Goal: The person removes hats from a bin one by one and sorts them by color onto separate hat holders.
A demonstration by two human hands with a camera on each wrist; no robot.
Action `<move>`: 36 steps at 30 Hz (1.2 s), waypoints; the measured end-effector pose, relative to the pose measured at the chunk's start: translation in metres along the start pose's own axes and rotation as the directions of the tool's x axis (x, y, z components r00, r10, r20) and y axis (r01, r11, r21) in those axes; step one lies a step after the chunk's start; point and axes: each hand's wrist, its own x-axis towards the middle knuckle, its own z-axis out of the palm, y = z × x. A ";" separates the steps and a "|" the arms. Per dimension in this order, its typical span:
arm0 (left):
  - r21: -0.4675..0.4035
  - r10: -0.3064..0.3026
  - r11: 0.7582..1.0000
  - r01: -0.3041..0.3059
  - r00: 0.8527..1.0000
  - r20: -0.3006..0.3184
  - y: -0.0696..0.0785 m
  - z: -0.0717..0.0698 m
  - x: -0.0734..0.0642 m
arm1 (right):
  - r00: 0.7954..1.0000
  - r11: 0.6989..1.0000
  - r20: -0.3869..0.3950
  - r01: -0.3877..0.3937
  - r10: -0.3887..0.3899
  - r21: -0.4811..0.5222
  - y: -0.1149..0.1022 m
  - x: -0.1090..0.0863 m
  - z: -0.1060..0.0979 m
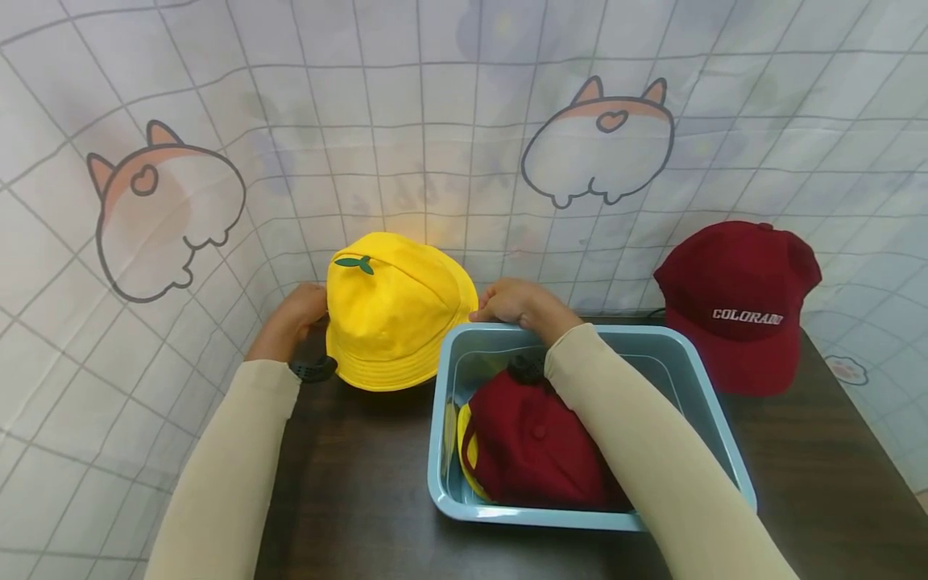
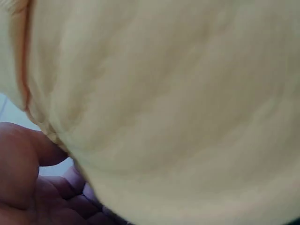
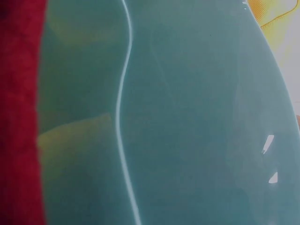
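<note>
A yellow bucket hat [image 1: 391,314] with a green sprout on its crown is at the back of the dark table, left of the blue tray. My left hand [image 1: 300,310] pinches its brim on the left; the left wrist view shows the thumb [image 2: 28,145] on one side of the hat's edge and curled fingers on the other. On the right, my right hand [image 1: 518,302] pinches the opposite brim edge, above the tray's back left corner. In the right wrist view only a sliver of the hat [image 3: 274,11] shows, beyond the tray wall.
The blue tray [image 1: 536,515] holds a dark red cap [image 1: 536,443] with a bit of yellow fabric [image 1: 471,459] beside it. My right forearm crosses over the tray. A dark red COLORADO cap [image 1: 732,282] stands behind its right side. A white grid-patterned cloth [image 1: 449,145] hangs at the back.
</note>
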 end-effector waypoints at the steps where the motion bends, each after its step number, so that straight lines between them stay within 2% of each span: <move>1: -0.021 -0.004 1.000 0.004 1.000 -0.001 -0.001 0.000 0.001 | 1.000 1.000 -0.006 0.001 -0.001 -0.008 0.000 0.000 0.000; 4: -0.081 0.000 0.997 -0.001 1.000 -0.012 -0.005 0.001 0.003 | 1.000 0.999 -0.017 0.004 -0.005 -0.042 0.000 0.001 0.002; 6: -0.082 0.014 0.996 -0.016 1.000 -0.026 -0.007 0.002 0.005 | 1.000 0.998 -0.029 0.004 -0.006 -0.066 -0.001 0.002 0.003; 9: -0.040 0.037 0.998 -0.039 0.998 -0.047 -0.011 0.004 0.006 | 0.999 0.994 -0.043 -0.004 -0.001 -0.108 -0.003 0.002 0.004; 13: 0.022 0.038 0.999 -0.037 0.997 -0.062 -0.013 0.005 0.007 | 0.998 0.986 -0.064 -0.035 0.025 -0.166 -0.006 0.003 0.005; 19: 0.038 0.031 0.999 -0.028 0.997 -0.076 -0.012 0.009 0.003 | 0.995 0.965 -0.085 -0.079 0.059 -0.249 -0.009 0.003 0.008; 27: 0.001 -0.003 1.000 0.003 0.998 -0.061 -0.019 0.007 0.004 | 0.994 0.965 -0.092 -0.083 0.062 -0.250 -0.013 0.001 0.011; 33: -0.007 0.034 0.999 -0.035 0.996 -0.080 -0.019 0.007 0.001 | 0.995 0.983 -0.094 -0.036 0.020 -0.178 -0.013 -0.004 0.007; 36: 0.058 0.081 0.996 -0.074 0.989 -0.124 -0.012 0.005 -0.010 | 0.986 0.984 -0.169 -0.029 -0.001 -0.177 -0.014 -0.007 0.002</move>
